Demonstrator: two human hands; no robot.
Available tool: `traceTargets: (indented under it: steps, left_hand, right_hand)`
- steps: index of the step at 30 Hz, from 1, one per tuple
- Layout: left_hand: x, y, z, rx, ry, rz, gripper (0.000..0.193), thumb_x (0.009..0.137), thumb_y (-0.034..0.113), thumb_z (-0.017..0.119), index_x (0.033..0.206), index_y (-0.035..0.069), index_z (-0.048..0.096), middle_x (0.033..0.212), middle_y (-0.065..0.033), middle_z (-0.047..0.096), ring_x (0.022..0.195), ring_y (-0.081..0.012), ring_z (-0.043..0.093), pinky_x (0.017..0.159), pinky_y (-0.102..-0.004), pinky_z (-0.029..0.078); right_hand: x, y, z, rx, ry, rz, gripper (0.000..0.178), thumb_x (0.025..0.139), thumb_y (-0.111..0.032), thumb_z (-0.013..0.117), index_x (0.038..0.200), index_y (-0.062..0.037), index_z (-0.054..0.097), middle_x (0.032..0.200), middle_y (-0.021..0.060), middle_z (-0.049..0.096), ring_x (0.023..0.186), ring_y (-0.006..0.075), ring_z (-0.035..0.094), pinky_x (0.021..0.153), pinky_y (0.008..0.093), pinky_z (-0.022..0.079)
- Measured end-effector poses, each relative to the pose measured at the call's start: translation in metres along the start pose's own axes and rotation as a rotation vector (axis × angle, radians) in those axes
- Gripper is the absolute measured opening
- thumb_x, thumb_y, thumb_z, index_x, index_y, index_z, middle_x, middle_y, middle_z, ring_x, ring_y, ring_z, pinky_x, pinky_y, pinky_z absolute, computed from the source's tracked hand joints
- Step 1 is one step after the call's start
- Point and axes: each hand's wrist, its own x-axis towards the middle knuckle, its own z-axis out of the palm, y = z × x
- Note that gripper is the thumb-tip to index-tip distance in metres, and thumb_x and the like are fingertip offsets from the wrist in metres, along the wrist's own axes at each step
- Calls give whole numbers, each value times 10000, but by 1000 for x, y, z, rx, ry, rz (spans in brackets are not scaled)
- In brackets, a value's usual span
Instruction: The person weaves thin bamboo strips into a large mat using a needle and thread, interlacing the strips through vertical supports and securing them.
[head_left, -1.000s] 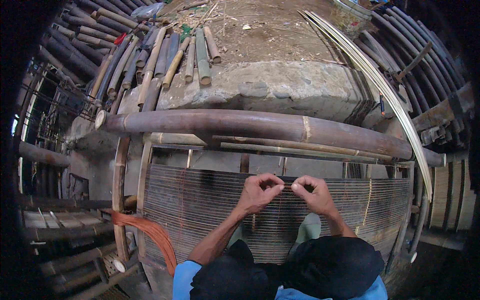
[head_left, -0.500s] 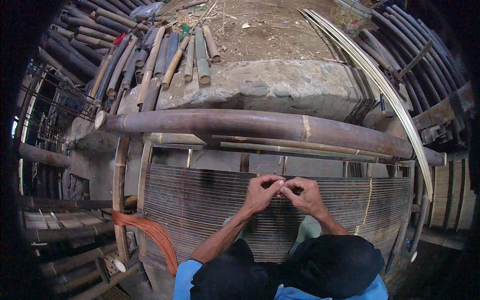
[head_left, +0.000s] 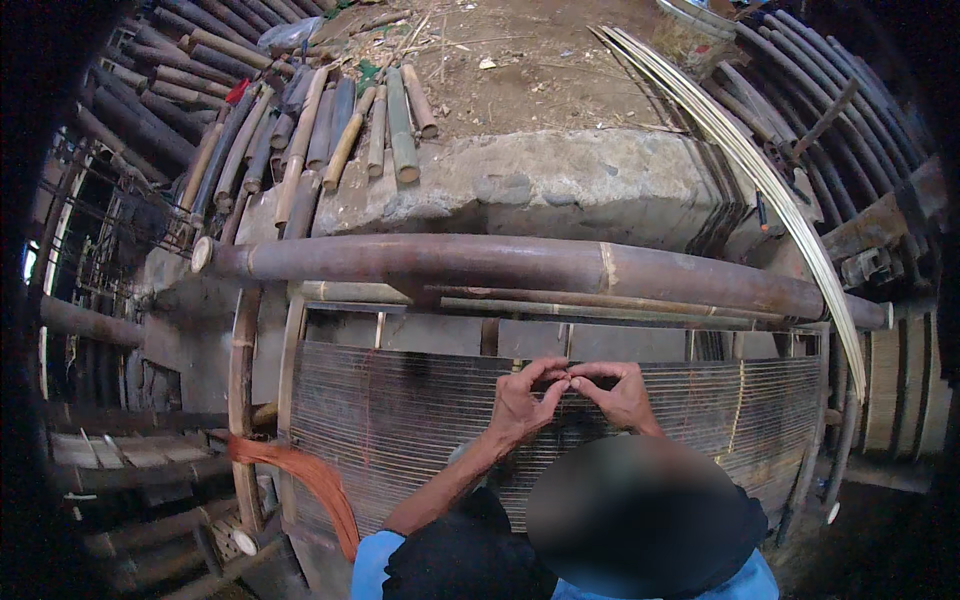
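Note:
My left hand point(head_left: 522, 402) and my right hand point(head_left: 618, 395) meet above the upper part of a wide panel point(head_left: 420, 440) of thin, closely spaced horizontal strips. Thumb and forefinger of each hand are pinched, and the fingertips almost touch. Whatever lies between them is too small to make out. The panel hangs in an upright frame below a thick brown bamboo pole point(head_left: 450, 264). A few thin vertical ties cross its strips, one pale tie point(head_left: 738, 410) on the right and a reddish one on the left.
A bundle of orange cord point(head_left: 305, 475) hangs from the frame's left post point(head_left: 243, 390). Beyond the pole runs a rough concrete ledge point(head_left: 560, 180). Cut bamboo lengths point(head_left: 400, 125) lie at the far left. Long pale strips point(head_left: 740, 170) lean over the pole's right part.
My hands stay close together over the same part of the panel, fingers slightly rearranged. The whole scene sits a little lower in view.

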Motion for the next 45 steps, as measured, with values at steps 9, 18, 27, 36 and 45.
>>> traceTargets:
  steps: [9,18,27,36,45]
  left_hand:
    - [3,-5,5,-349,7,-323,268,866,1,735,1114,-44,645,981,-108,725,896,-145,693,801,-264,578]
    - [7,3,4,-489,48,-407,253,841,41,761,1039,-50,632,923,-104,708,808,-145,668,705,-275,539]
    - [0,-20,-4,-533,19,-448,202,863,-17,729,1041,-41,636,910,-111,706,821,-162,685,757,-273,546]
    - [1,1,-1,-470,-5,-304,217,843,-28,699,1056,-15,654,963,-56,683,852,-133,652,778,-275,536]
    - [1,17,-4,295,65,220,230,809,-7,715,1036,10,681,911,-149,710,803,-263,724,734,-336,570]
  right_hand:
    - [-2,-10,9,-139,170,-137,124,860,-113,739,905,3,745,863,114,752,821,148,710,760,294,557]
    - [-7,2,-1,-159,126,-325,184,853,-96,743,987,-36,633,884,103,695,819,219,711,744,341,564]
    - [-3,22,22,-320,240,-596,107,855,-144,716,921,-66,685,874,108,672,808,313,665,718,408,544]
    - [-5,-3,17,-123,234,-532,112,865,-60,700,916,8,627,901,141,638,840,280,651,736,366,526]
    - [-8,-24,15,-79,185,-550,120,873,-30,705,979,11,668,963,137,672,891,269,669,797,354,537]
